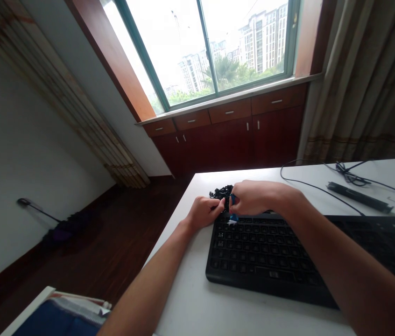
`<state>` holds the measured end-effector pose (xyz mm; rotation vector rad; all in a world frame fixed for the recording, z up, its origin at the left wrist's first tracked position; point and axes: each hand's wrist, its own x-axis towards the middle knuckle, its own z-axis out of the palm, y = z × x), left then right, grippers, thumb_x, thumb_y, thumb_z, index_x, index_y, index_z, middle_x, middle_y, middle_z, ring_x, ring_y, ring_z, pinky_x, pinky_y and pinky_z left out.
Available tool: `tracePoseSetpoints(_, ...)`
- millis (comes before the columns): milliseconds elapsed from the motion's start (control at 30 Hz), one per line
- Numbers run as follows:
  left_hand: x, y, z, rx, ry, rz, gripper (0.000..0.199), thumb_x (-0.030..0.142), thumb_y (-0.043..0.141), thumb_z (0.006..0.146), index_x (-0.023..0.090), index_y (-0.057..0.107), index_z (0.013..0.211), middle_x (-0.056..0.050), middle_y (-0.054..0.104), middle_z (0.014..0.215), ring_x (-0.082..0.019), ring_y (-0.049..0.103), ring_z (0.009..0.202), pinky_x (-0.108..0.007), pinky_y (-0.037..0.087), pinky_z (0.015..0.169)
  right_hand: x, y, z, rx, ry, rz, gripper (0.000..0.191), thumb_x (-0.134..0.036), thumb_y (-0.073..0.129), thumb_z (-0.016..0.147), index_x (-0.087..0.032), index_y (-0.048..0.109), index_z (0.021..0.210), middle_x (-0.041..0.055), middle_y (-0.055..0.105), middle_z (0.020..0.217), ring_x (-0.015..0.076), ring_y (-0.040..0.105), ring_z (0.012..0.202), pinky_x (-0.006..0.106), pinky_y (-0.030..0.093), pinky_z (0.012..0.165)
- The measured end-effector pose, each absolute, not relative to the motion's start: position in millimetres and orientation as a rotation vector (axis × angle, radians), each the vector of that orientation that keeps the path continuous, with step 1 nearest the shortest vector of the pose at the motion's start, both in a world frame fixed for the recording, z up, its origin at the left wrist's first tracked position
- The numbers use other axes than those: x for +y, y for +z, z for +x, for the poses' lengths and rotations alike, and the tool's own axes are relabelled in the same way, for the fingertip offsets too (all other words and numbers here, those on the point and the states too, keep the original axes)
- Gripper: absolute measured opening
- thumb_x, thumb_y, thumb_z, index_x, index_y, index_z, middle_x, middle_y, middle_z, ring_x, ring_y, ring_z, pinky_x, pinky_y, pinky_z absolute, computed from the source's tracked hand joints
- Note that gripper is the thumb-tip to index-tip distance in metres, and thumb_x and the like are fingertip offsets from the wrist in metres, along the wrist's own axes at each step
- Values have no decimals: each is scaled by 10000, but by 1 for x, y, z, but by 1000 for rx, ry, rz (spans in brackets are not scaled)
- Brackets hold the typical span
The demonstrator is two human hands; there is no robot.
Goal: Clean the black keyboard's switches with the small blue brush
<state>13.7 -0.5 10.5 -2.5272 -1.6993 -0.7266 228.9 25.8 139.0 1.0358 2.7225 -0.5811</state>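
A small blue-and-white piece (233,208) sits at the top edge of my keyboard, near the middle of the frame, and my hands close around it. I can't make out exactly what it is. My right hand (253,198) comes in from the right, its fingers curled and pressed together, pinching the blue part, though my fingers hide most of it. My left hand (204,212) is loosely closed just beside it, its fingertips reaching toward the piece from the left. I can't tell whether that hand is gripping anything.

A heap of black keycaps (222,192) lies just beyond my hands, on the far side of the black keyboard (260,254), which stretches toward the lower right with its keys facing up. Both lie on a white desk (183,291).

At the upper right of the desk are a long black bar (358,197) and a tangled black cable (349,173), with a thinner wire (318,186) curving down toward the keyboard. Past the desk's far edge, dark red wooden cabinets (225,137) run beneath a window (204,46), with a curtain (362,79) to the right. A purple-headed duster (62,232) lies on the wooden floor (120,238) at the left, and something blue (55,318) sits at the bottom left corner.
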Motion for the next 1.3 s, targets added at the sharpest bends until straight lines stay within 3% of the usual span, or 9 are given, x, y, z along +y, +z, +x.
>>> tracePoseSetpoints(400,-2,10,14,-1708,-742,-2524,524,386,434,956,144,367,497,53,280,476,-58,250,467,-233,218,517,23,149,238,2566,-539,1169,227,-277,586,703,-158,717,844,90,693,801,196,587,605,289,384,487)
tracePoseSetpoints(633,-2,11,15,-1709,-746,-2521,525,386,437,954,144,361,495,55,269,477,-58,242,467,-228,222,517,29,148,246,2646,-486,1188,258,-350,575,736,-154,715,829,97,676,749,189,568,574,293,360,482)
tracePoseSetpoints(833,-1,11,14,-1700,-740,-2524,522,373,440,954,143,392,488,55,293,471,-57,252,465,-227,225,514,30,143,238,2579,-575,1125,208,-287,588,712,-160,722,806,80,693,782,188,583,607,288,360,491)
tracePoseSetpoints(1100,1,6,8,-1654,-739,-2558,396,317,526,876,150,534,518,42,433,475,-66,332,470,-226,250,515,27,149,234,2883,-782,857,347,-412,544,811,-174,733,978,74,704,843,161,581,674,248,373,548)
tracePoseSetpoints(1200,1,7,10,-1666,-735,-2545,442,329,497,903,149,490,499,47,383,468,-64,312,467,-228,244,516,27,151,239,2863,-687,938,397,-472,514,830,-161,734,944,74,688,770,157,547,602,263,338,495)
tracePoseSetpoints(1300,-1,10,15,-1683,-736,-2526,504,360,454,941,147,427,486,53,317,467,-60,275,462,-230,232,512,31,146,241,2733,-588,1029,323,-411,552,802,-149,733,855,78,683,743,155,537,565,274,328,477)
